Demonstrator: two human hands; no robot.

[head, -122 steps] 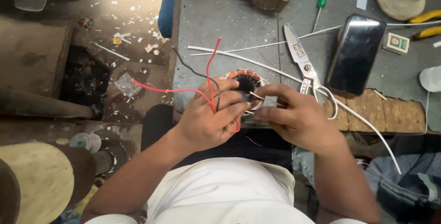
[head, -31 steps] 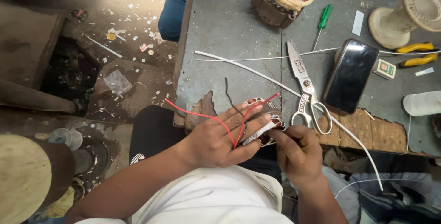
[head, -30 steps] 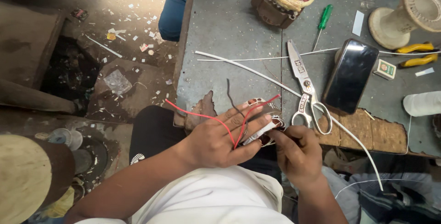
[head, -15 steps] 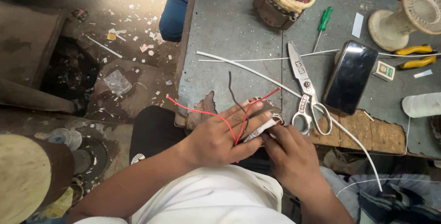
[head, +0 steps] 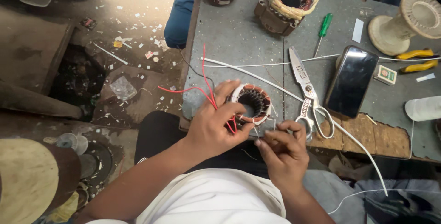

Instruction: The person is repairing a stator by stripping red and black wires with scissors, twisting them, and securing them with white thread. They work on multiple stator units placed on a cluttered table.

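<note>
At the near edge of a grey workbench [head: 239, 35], the left hand [head: 213, 130] grips a small wound motor stator [head: 251, 103] with red lead wires [head: 202, 86] trailing loose, while the right hand [head: 285, 153] pinches a thin thread [head: 271, 124] beside it, binding apparently unfinished.

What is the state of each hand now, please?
Left hand: closed on the small motor stator, red wires under its fingers.
Right hand: fingertips pinched together beside the stator; what they hold cannot be told.
</note>
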